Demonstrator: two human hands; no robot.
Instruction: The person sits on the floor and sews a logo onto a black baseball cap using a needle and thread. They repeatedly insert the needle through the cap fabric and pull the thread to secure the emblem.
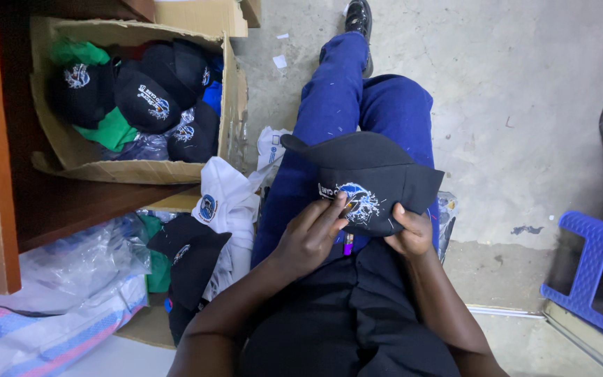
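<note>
We sit on concrete floor [525, 91], blue trouser legs [357, 112] stretched out. Cardboard box [71, 157] at upper left, by wooden furniture edge, full of black caps [146, 101] and green fabric [109, 129]. Blue plastic stool [594, 244] at right edge. White cap [221, 202] and another black cap [190, 255] piled beside our left thigh. Black cap [378, 174] with embroidered front rests on our lap. Our left hand [308, 237]: fingertips pressed together, pinching at embroidery. Our right hand [413, 234] grips cap's lower edge, thumb on top.
</note>
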